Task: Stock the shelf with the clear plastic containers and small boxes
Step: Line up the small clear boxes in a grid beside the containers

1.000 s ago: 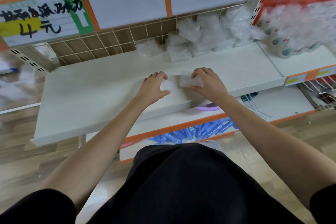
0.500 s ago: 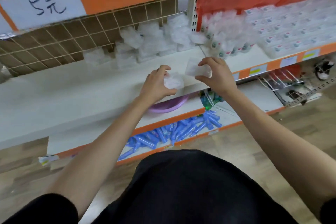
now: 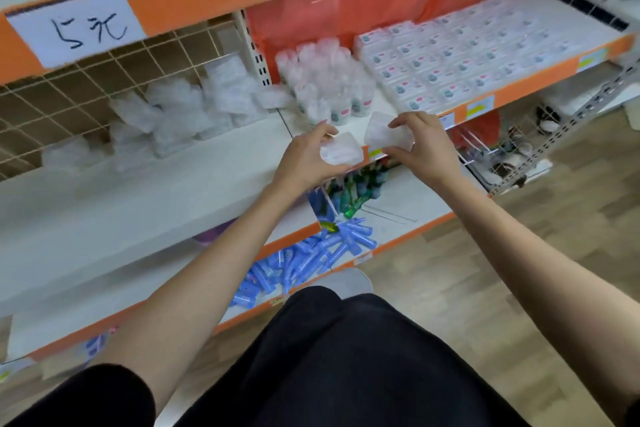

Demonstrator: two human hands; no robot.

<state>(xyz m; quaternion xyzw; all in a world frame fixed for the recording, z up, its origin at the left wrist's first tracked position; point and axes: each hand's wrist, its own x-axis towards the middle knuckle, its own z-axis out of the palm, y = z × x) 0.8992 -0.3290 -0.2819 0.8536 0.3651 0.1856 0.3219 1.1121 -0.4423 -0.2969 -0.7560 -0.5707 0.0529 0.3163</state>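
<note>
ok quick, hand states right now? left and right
left hand: holding a clear container, fingers curled round it.
right hand: holding a second clear container, pinched by its edges.

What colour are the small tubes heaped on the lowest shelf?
Blue; the tubes show best in the head view.

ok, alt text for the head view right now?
A person's left hand holds a clear plastic container and the right hand holds a second container, side by side at the front edge of a white shelf. Further back are a pile of clear containers, small bottles and rows of small boxes.
</note>
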